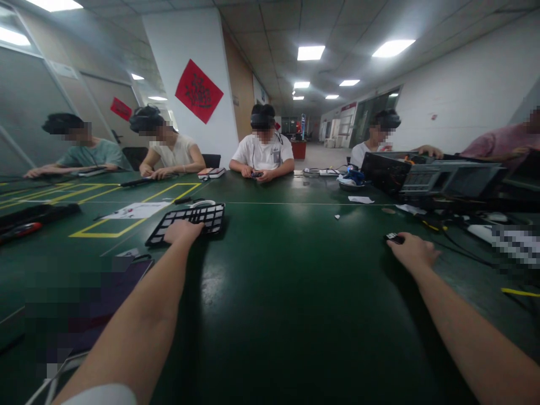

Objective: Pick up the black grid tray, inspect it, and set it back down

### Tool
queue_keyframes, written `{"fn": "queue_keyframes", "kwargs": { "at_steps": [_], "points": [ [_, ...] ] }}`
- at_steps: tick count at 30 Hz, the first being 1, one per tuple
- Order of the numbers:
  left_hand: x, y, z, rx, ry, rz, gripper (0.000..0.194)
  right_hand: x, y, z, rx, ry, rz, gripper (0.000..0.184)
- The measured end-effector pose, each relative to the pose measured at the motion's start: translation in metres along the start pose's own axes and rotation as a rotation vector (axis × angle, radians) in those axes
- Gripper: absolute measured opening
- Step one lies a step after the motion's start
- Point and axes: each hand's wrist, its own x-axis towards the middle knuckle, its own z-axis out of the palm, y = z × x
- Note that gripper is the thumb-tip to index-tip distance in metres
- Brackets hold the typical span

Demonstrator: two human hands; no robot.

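My left hand (182,231) reaches out over the green table (287,270) and rests on the near edge of a black tray with a grid of white cells (192,220); its fingers curl onto the tray. My right hand (412,251) stretches to the right and closes around a small black object (394,238) lying on the table, with the object showing just beyond the fingers.
Several people sit along the far side with small items in their hands. A paper sheet (135,210) lies inside yellow tape lines (105,228). Black equipment and cables (434,180) crowd the right side. A dark flat object (126,275) lies near left.
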Motion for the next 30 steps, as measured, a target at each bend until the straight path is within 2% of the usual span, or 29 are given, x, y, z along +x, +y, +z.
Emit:
{"fn": "queue_keyframes", "kwargs": {
  "at_steps": [3,5,8,10,13,17,22,30],
  "points": [
    [-0.001,0.007,0.001,0.182,0.040,-0.119,0.055,-0.002,-0.003,0.001,-0.018,0.018,0.022,0.056],
    [-0.007,0.013,0.003,0.281,0.114,-0.135,0.063,-0.004,-0.006,0.000,-0.021,0.047,0.067,0.059],
    [-0.025,0.017,0.011,0.365,0.344,0.026,0.057,-0.007,-0.009,-0.001,-0.008,0.052,0.112,0.064],
    [-0.044,0.016,0.018,0.395,0.424,0.165,0.045,-0.007,-0.010,-0.002,0.002,0.048,0.114,0.065],
    [-0.073,0.009,0.026,0.418,0.358,0.237,0.037,-0.006,-0.009,-0.001,0.012,0.051,0.115,0.066],
    [-0.098,0.000,0.027,0.484,0.206,0.186,0.037,-0.006,-0.007,-0.002,0.019,0.031,0.110,0.066],
    [-0.105,-0.001,0.023,0.517,0.180,0.135,0.038,-0.011,-0.011,-0.007,0.006,-0.007,0.128,0.065],
    [-0.108,0.000,0.018,0.534,0.164,0.171,0.037,-0.018,-0.017,-0.013,0.031,-0.008,0.135,0.064]
  ]
}}
